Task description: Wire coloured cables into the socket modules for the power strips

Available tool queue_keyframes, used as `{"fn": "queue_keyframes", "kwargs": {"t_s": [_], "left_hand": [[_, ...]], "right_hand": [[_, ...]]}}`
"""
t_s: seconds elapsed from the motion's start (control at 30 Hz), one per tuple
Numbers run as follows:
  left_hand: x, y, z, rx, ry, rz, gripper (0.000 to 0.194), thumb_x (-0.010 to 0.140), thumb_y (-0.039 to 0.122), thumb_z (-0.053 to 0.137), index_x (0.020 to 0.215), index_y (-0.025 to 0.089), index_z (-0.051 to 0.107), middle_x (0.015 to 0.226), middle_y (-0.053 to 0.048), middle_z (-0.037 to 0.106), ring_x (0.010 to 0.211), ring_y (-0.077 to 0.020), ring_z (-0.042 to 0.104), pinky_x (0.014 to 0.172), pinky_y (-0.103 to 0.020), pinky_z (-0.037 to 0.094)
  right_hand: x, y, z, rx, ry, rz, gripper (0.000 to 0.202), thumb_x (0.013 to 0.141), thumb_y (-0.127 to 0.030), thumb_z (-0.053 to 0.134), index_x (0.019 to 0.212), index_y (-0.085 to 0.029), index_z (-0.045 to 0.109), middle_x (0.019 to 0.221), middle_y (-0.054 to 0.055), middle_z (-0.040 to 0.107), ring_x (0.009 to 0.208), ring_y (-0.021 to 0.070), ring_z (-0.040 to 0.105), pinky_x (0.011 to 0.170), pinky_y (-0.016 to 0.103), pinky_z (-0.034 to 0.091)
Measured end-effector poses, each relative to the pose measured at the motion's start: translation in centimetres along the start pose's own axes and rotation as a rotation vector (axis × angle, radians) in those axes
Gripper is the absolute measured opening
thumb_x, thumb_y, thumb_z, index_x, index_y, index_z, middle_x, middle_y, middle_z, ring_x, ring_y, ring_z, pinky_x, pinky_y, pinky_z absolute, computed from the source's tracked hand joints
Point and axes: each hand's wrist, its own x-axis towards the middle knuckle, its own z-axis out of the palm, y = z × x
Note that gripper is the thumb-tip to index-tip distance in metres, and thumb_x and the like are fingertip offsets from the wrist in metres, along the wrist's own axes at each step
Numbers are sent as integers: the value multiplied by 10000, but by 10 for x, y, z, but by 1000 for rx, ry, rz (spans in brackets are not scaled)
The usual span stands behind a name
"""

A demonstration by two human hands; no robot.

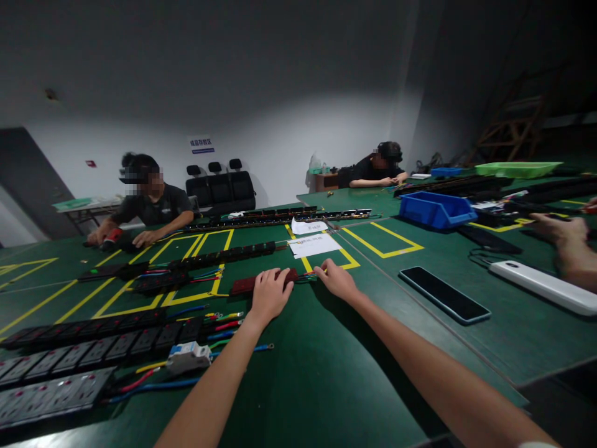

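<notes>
A dark red block (243, 285) lies on the green table, with colored wires (306, 276) coming out of its right end. My left hand (271, 292) rests over the block's right part, its fingers wrapped over the top. At the wires' outer end is my right hand (334, 279), with thumb and fingers pinched on them. White paper sheets (315, 245) lie just beyond my hands. To the left, a black module (158, 281) with colored wires sits inside yellow tape lines.
Black socket strips (51, 398) and a white breaker (189, 357) lie at the near left. On the right are a phone (443, 294), a white device (543, 286), a blue bin (436, 210) and another person's hand (564, 233). Two people sit across the table.
</notes>
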Motion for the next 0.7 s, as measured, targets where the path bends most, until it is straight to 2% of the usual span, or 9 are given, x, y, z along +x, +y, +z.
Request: {"fn": "queue_keyframes", "kwargs": {"t_s": [0.2, 0.43, 0.6, 0.7], "left_hand": [[0, -1, 1, -7, -13, -1, 453, 1013, 457, 402, 1380, 245, 560, 1321, -98, 616, 1236, -268, 533, 1087, -481, 378], [0, -1, 1, -6, -12, 4, 459, 1003, 470, 421, 1383, 251, 556, 1313, -100, 616, 1232, -275, 531, 1079, -485, 380], [0, -1, 2, -9, -4, 4, 455, 1009, 468, 406, 1379, 249, 557, 1312, -96, 618, 1229, -269, 533, 1074, -478, 381], [0, -1, 1, -8, 7, 9, 446, 1001, 463, 425, 1366, 247, 566, 1299, -98, 622, 1221, -268, 536, 1070, -466, 383]], "right_hand": [[0, -1, 2, 19, 21, 24, 226, 980, -446, 508, 1037, -237, 573, 882, 43, 714, 808, 208, 656, 602, 269, 285], [-3, -5, 1, -47, 11, -15, 214, 993, -414, 490, 1087, -241, 574, 918, 56, 727, 835, 219, 665, 635, 276, 305], [-4, -3, 3, -28, 60, -42, 292, 1004, -474, 440, 1039, -230, 595, 914, 65, 730, 826, 217, 664, 638, 279, 318], [-4, -4, 3, -6, 65, -56, 305, 959, -520, 520, 1014, -232, 602, 921, 53, 728, 852, 215, 662, 637, 270, 323]]}}
